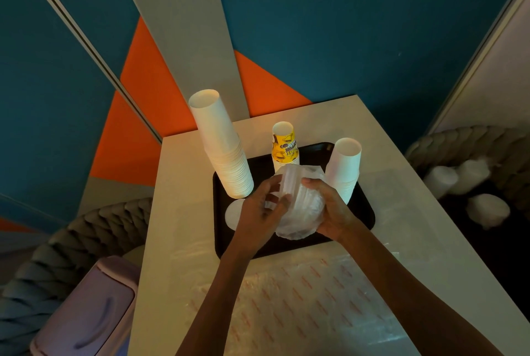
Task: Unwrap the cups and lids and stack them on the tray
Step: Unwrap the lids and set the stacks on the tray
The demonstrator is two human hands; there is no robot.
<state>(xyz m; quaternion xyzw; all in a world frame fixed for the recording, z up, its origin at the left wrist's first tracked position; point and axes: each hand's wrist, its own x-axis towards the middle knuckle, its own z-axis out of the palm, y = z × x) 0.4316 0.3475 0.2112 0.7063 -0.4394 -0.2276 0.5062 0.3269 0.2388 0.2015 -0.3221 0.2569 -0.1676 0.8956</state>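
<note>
A black tray (362, 213) lies on a pale table (183, 212). On it stand a tall leaning stack of white cups (222, 149), a short yellow printed cup stack (284, 145) and a white cup stack (345, 167), all upside down. Above the tray's middle I hold a bundle of clear lids in plastic wrap (301, 206). My right hand (332, 209) grips the bundle from the right. My left hand (262, 209) pinches the wrap on its left side. A white lid (233, 213) lies at the tray's left edge.
Clear plastic wrap with red print (301, 307) lies spread on the table near me. A lilac bin (86, 312) stands at lower left beside a woven chair (71, 241). More wrapped white bundles (470, 183) sit on a seat at right.
</note>
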